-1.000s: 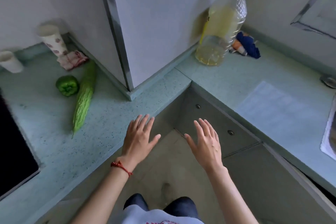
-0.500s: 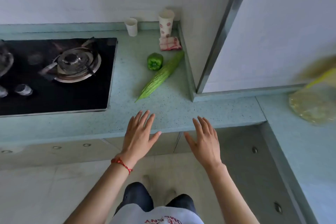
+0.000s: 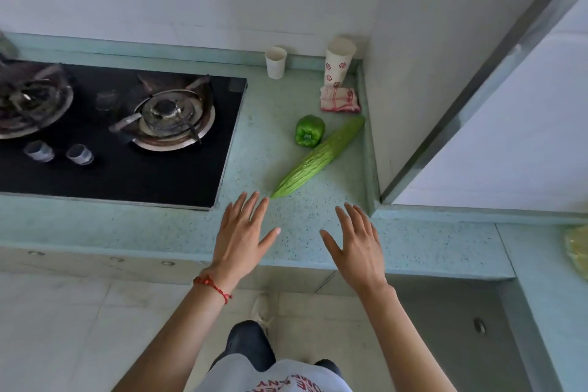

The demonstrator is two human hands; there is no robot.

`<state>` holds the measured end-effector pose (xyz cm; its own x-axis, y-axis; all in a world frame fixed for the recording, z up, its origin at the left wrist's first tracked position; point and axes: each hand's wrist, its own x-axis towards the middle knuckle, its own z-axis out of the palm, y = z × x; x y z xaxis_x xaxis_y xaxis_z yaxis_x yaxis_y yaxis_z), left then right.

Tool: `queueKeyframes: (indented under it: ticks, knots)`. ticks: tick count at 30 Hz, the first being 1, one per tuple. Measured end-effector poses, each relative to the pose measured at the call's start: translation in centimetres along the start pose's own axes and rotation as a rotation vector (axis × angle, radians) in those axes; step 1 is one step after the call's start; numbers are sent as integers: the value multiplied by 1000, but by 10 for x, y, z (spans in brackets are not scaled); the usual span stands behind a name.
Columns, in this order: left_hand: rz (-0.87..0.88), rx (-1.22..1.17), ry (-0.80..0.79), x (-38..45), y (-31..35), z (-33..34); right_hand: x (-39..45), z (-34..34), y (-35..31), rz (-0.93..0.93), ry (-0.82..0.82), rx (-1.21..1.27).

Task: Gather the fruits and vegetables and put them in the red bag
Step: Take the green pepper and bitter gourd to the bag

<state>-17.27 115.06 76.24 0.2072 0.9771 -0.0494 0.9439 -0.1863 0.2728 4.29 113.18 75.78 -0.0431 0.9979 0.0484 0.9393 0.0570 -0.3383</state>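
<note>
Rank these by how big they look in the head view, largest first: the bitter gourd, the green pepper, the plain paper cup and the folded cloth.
1. Bitter gourd, clearly the longest.
2. Folded cloth.
3. Green pepper and plain paper cup look about alike; the cup stands farther back, so I would not rank them.

View has swung left — hands, earlier over the floor, now hover above the countertop (image 3: pixel 286 232), empty

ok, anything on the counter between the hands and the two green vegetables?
Nothing visible. Both the left hand and right hand are open and empty. Bare counter lies ahead of them. The bitter gourd tip points near the left fingertips; the green pepper sits just behind it. No red bag in view.
</note>
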Motion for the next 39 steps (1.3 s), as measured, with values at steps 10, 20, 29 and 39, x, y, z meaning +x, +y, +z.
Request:
queueKeyframes:
  ticks: [10, 20, 29, 39]
  knots:
    - [107, -90, -36, 99, -32, -17, 76, 6, -15, 180, 39, 90]
    - [-149, -680, -90, 187, -29, -19, 136, 5, -19, 606, 24, 671]
    - [-434, -1044, -204, 264, -7, -11, 185, 7, -5, 846, 67, 962]
    - [-514, -895, -305, 309, 14, 4, 212, 17, 1, 901, 4, 949]
